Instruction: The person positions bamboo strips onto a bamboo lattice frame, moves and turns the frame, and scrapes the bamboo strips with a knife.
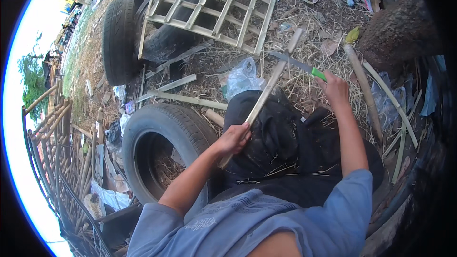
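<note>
While our left hand is wrapped tight around the lower part of a long bamboo slat, the slat slants up and away from that grip over our dark-trousered lap, its far end reaching out above the straw-littered ground. Our right hand is clenched on the green handle of a knife, whose blade runs leftward from that grip and crosses the slat high up, well beyond the left grip; whether the edge actually bites into the bamboo we cannot tell. We judge the slat to be light, stiff and springy, with split edges that may be sharp, so it is best held low and firmly, fingers kept clear of the blade's line. Just left of the left grip lies a worn tyre; far beyond both grips a bamboo lattice frame leans over another tyre. The slat's lower end is hidden behind our hand and lap, our fingertips are out of sight, and the fisheye rim bends and blurs everything at the edges.
</note>
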Available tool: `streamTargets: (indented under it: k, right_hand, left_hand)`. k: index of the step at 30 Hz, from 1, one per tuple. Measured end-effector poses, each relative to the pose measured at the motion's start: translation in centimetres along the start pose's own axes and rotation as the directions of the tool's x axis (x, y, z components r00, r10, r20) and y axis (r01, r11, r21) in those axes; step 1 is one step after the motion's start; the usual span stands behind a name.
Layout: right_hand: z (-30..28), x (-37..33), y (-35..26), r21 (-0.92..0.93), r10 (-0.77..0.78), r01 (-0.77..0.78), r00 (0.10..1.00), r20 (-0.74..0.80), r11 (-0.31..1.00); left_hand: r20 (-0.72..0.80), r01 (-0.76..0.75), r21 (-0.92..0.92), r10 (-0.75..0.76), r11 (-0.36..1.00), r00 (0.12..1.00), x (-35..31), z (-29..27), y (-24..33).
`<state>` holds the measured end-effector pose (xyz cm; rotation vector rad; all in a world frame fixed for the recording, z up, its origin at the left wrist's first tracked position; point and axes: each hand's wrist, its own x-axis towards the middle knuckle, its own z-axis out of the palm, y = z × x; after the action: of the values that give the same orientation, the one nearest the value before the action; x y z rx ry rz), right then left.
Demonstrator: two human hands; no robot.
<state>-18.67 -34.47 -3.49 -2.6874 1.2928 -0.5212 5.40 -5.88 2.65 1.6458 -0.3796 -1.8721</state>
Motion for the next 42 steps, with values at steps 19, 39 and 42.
streamTargets:
  k: [19, 39, 42]
  right_hand:
    - [0.8, -0.3, -0.9, 0.109, -0.030, 0.047, 0.987, -0.156, 0.993]
    - [-3.4, -5.8, -12.8, 0.495, -0.156, 0.008, 0.953, 0.259, 0.869]
    - [-3.9, -5.8, -12.9, 0.435, -0.213, 0.054, 0.920, 0.328, 0.899]
  left_hand:
    - [0.029, -0.050, 0.021, 0.049, 0.999, 0.998, 1.1, -0.6, -0.2]
    - [-0.138, -0.371, 0.324, 0.432, 0.870, 0.891, 1.5, 1.5, -2.6]
    - [-0.131, -0.469, 0.590, 0.651, 0.657, 0.747, 2.1, 2.0, -3.2]
